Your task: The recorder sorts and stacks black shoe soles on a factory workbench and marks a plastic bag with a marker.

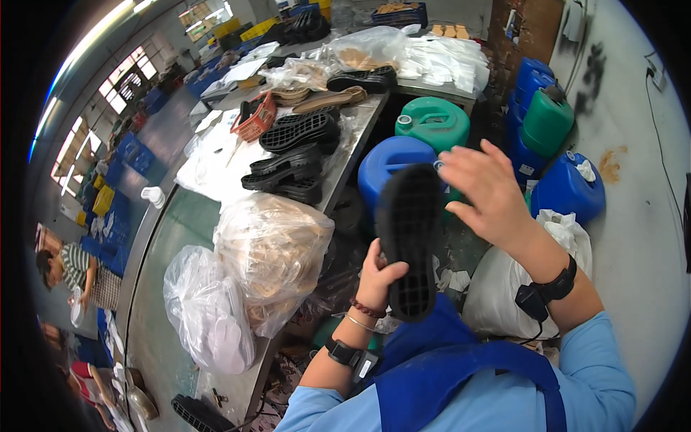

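Observation:
A black shoe sole [412, 241] with a gridded inner face stands upright in front of me. My left hand [383, 277] grips its lower left edge, thumb across the side. Beside the sole's upper end my right hand [484, 189] is raised, its fingers stretched and spread with nothing in them. Whether its fingertips touch the sole I cannot tell. More black soles [301, 133] lie stacked on the table to the left, near an orange-red basket [255, 119].
The long table [155, 288] carries a clear bag of tan pieces [273, 248] and a bag of pale soles [209, 313]. Blue and green jerrycans [434, 124] stand beyond my hands. A white sack [497, 291] sits at right, beside the wall. Another person [75, 277] works at far left.

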Tool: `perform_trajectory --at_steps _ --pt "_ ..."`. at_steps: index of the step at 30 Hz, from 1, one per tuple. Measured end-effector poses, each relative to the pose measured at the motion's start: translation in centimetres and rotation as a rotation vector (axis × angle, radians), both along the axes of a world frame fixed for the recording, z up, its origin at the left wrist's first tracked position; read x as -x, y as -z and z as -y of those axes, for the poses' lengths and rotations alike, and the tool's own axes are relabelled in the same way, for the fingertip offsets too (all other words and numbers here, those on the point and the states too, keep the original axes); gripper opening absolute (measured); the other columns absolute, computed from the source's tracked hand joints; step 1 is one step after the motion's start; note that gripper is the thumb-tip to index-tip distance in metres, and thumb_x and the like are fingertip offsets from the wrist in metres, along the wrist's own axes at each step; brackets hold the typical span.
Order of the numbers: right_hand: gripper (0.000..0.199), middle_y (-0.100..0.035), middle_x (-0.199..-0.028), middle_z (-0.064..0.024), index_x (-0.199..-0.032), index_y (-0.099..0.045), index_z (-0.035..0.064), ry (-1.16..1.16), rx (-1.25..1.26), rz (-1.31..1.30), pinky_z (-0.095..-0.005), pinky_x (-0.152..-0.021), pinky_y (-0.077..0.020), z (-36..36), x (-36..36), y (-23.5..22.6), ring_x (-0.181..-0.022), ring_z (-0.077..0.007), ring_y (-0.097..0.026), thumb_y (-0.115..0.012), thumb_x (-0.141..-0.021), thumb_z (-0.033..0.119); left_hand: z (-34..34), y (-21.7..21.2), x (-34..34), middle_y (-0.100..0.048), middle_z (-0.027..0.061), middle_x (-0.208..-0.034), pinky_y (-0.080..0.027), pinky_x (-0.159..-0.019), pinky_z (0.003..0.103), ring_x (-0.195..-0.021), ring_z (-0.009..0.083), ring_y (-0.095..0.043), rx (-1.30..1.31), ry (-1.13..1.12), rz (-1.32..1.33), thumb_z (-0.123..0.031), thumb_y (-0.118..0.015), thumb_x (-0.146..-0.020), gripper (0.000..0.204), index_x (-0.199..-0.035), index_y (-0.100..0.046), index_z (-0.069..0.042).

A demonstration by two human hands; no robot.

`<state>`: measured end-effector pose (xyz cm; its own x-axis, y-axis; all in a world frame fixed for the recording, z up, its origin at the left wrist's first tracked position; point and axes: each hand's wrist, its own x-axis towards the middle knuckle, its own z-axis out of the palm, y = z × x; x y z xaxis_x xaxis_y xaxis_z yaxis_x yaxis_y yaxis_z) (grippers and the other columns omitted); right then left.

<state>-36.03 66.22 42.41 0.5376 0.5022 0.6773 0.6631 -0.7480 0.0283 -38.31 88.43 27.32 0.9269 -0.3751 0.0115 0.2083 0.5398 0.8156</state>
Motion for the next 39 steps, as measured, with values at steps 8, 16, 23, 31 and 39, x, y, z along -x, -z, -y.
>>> perform_trajectory --at_steps 8,16,23,31,39 --pt "0.054 -0.057 -0.12 -0.0158 -0.123 -0.054 0.0041 0.028 -0.562 -0.81 -0.0367 -0.095 -0.0436 4.6 2.5 8.2 -0.109 -0.0303 -0.056 -0.074 -0.077 0.026 -1.3 2.2 -4.7 -0.059 0.011 -0.124 -0.049 -0.096 0.041 -0.111 0.0256 -0.059 0.428 -0.246 -0.128 -0.047 -0.05 -0.095 0.057 -0.132 -0.047 -0.004" --pt "0.092 -0.033 -0.145 -0.0267 -0.135 -0.042 0.0031 -0.258 -0.011 -0.388 -0.0447 -0.104 -0.038 -1.5 -3.1 7.4 -0.126 -0.0408 -0.043 -0.081 -0.062 0.043 3.6 2.7 -8.5 -0.052 0.0065 -0.134 -0.04 -0.104 0.04 -0.122 0.0231 -0.05 0.375 -0.355 0.023 -0.061 -0.048 -0.091 0.07 -0.139 -0.039 -0.01" --pt "0.065 -0.049 -0.137 -0.0177 -0.135 -0.045 -0.0046 -0.48 -1.015 -1.205 -0.0372 -0.104 -0.0395 4.3 -15.4 7.8 -0.126 -0.0273 -0.049 -0.069 -0.079 0.019 6.4 1.2 -14.4 -0.04 0.0058 -0.145 -0.032 -0.109 0.042 -0.131 0.0254 -0.04 0.515 -0.382 -0.103 -0.074 -0.029 -0.088 0.084 -0.148 -0.026 -0.014" --pt "0.073 -0.047 -0.137 -0.0214 -0.138 -0.035 -0.0131 -0.821 -1.179 -1.137 -0.0374 -0.108 -0.0375 9.6 -30.9 6.1 -0.126 -0.0276 -0.05 -0.065 -0.084 0.025 9.2 0.9 -25.1 -0.036 0.0055 -0.147 -0.026 -0.113 0.044 -0.135 0.0263 -0.033 0.446 -0.607 -0.019 -0.079 -0.027 -0.084 0.09 -0.149 -0.024 -0.015" --pt "0.068 -0.046 -0.138 -0.0218 -0.119 -0.057 0.0026 -0.957 0.142 -0.604 -0.0483 -0.1 -0.0432 6.9 -35.0 7.6 -0.122 -0.0454 -0.047 -0.083 -0.059 0.021 11.8 2.1 -28.3 -0.046 0.0074 -0.141 -0.037 -0.107 0.042 -0.126 0.0256 -0.047 0.45 -0.772 -0.068 -0.077 -0.042 -0.081 0.091 -0.144 -0.034 -0.012"
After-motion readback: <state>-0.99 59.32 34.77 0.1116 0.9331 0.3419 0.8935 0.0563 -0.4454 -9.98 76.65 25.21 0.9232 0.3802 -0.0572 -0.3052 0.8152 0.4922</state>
